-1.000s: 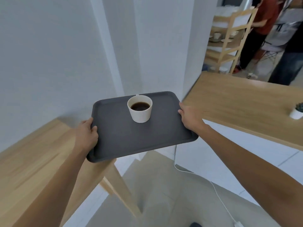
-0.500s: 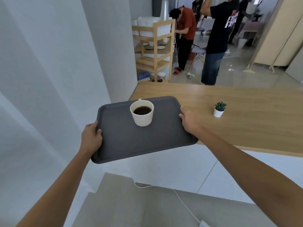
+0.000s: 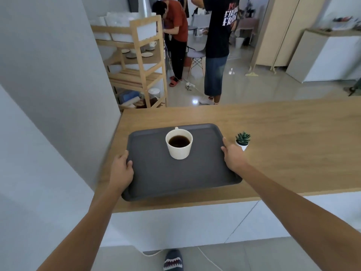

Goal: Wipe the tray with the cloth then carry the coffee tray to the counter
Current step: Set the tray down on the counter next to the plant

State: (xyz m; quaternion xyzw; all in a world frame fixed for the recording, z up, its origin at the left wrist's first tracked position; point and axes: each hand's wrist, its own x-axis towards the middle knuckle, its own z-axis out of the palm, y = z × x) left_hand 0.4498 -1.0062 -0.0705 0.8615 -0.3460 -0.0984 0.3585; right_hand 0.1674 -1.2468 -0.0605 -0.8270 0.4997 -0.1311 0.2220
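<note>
Both hands [image 3: 121,171] grip tray [image 3: 175,177] w/ coffee cup [image 3: 179,143]

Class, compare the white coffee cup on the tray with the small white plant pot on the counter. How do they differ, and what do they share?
The coffee cup looks larger than the plant pot. The cup holds dark coffee; the pot holds a spiky green plant. The cup stands on the grey tray; the pot stands on the wooden counter beside the right hand. Both are white, upright and open-topped.
</note>
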